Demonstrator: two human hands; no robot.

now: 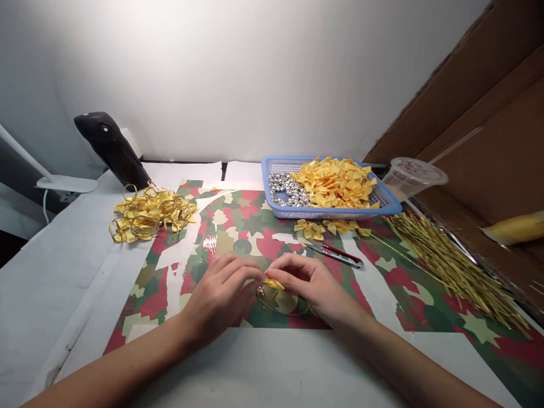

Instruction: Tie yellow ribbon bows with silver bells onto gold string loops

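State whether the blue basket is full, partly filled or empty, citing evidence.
Partly filled: the blue basket holds silver bells at left and heaped yellow bows, but bare mesh shows at back.

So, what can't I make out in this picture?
All in the head view:
Left hand: its thumb is hidden behind the back of the hand.
Wire loop: its right part passes behind the right hand.
Blue basket: heaped yellow bows hide part of its floor.
Silver pieces: too small to tell beads from bells.
Yellow object: cut off by the right edge.
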